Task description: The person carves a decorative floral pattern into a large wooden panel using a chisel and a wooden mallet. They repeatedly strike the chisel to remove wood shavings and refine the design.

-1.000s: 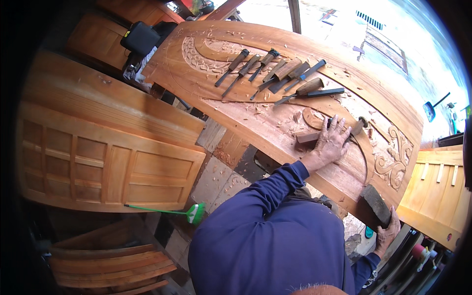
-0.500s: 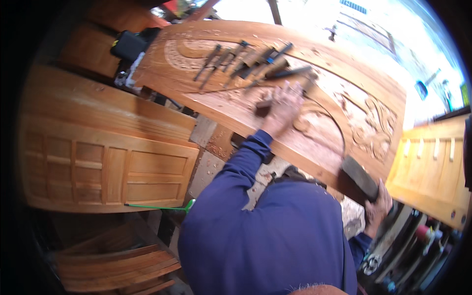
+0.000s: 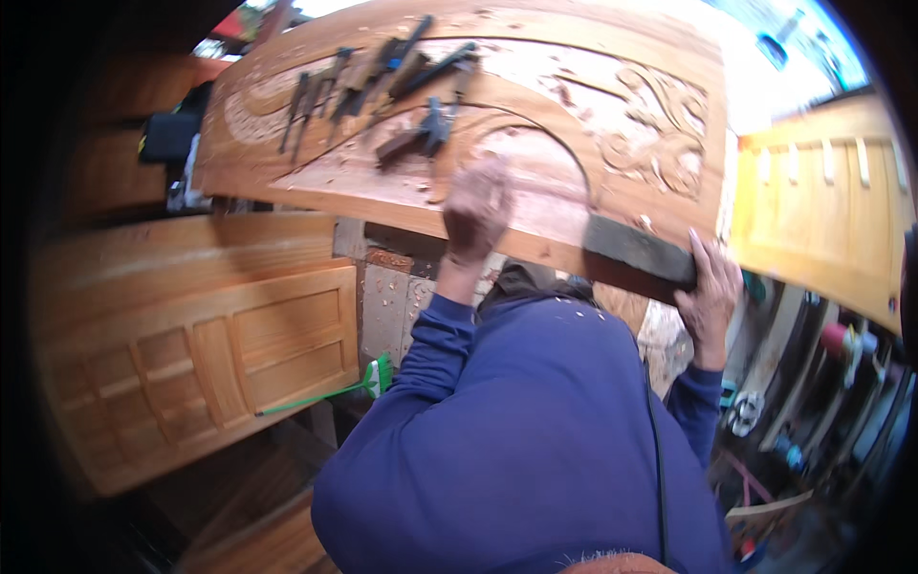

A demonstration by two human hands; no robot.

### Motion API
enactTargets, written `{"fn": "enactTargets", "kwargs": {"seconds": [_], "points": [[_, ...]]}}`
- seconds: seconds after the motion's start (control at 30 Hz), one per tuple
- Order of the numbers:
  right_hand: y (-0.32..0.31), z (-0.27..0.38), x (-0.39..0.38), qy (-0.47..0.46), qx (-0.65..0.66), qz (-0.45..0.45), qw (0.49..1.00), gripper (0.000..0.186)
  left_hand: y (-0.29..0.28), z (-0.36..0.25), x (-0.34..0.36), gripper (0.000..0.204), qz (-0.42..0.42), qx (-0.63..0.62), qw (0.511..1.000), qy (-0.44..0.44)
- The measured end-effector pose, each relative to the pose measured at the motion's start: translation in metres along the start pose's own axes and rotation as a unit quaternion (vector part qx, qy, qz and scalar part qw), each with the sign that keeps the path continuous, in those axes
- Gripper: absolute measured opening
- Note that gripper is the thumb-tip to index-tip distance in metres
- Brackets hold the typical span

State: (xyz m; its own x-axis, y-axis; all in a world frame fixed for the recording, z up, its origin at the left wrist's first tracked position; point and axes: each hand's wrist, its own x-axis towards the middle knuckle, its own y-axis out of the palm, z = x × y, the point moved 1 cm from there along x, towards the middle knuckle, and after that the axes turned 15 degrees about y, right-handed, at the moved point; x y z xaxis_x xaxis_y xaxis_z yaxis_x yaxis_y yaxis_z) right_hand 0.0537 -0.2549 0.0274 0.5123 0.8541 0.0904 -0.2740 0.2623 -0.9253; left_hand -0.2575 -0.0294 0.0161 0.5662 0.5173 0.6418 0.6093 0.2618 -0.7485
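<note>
Carved panel (image 3: 555,182), shavings (image 3: 644,223) scattered.
Block (image 3: 633,251) gripped by right hand (image 3: 711,285); chisels (image 3: 409,75) laid beyond left hand (image 3: 479,204), grip blurred, untellable; broom (image 3: 374,378) leftward.

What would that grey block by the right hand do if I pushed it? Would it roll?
The grey block probably wouldn't roll, because its sides look flat. It may be heavy, since it's thick and looks like stone. It might tip off, as it's at the edge of the carved board.
</note>
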Motion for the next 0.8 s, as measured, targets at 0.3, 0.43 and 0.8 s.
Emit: {"fn": "enactTargets", "kwargs": {"seconds": [0.3, 0.43, 0.8], "points": [[-0.011, 0.0, 0.003, 0.005, -0.014, 0.033, 0.999, 0.071, 0.072, 0.155, 0.082, 0.052, 0.125, 0.095, 0.981, -0.114], [-0.006, 0.009, -0.025, 0.062, -0.011, -0.019, 0.998, 0.069, 0.091, 0.175, 0.101, 0.054, 0.177, 0.057, 0.977, -0.104], [0.021, 0.073, -0.093, 0.432, 0.49, -0.065, 0.754, 0.067, 0.101, 0.007, 0.186, 0.054, 0.096, -0.697, 0.704, -0.099]]}}
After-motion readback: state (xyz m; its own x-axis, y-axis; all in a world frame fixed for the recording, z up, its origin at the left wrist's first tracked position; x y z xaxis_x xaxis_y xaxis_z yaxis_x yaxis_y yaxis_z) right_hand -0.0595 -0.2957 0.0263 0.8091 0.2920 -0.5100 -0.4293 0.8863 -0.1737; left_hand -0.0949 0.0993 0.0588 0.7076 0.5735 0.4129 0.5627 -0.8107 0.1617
